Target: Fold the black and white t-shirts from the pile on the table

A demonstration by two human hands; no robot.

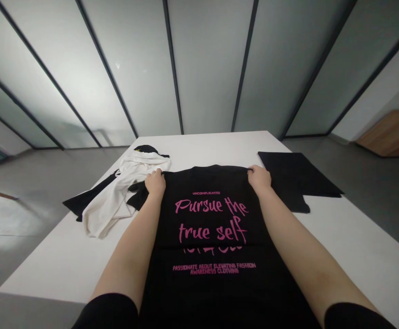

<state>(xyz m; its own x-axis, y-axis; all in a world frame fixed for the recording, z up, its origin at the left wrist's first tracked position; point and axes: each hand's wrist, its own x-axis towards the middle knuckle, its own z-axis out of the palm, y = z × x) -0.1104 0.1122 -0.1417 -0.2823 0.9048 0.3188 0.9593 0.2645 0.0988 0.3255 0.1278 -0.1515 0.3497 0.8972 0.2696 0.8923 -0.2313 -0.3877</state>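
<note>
A black T-shirt [216, 258] with pink lettering lies stretched out in front of me, its collar end away from me and its lower part running out at the bottom of the view. My left hand [155, 183] pinches its far left shoulder. At the far right shoulder, my right hand [259, 177] grips the cloth the same way. A fold crosses the print below the words "true self". Both arms are stretched forward along the shirt's sides. Part of a black sleeve shows beside my left hand.
On the white table [206, 141], a crumpled white garment [117, 183] lies left over dark clothing [97, 194]. A folded black garment [297, 173] lies at right, close to my right hand. Frosted glass panels [206, 68] stand behind the table; a wooden piece [391, 132] is far right.
</note>
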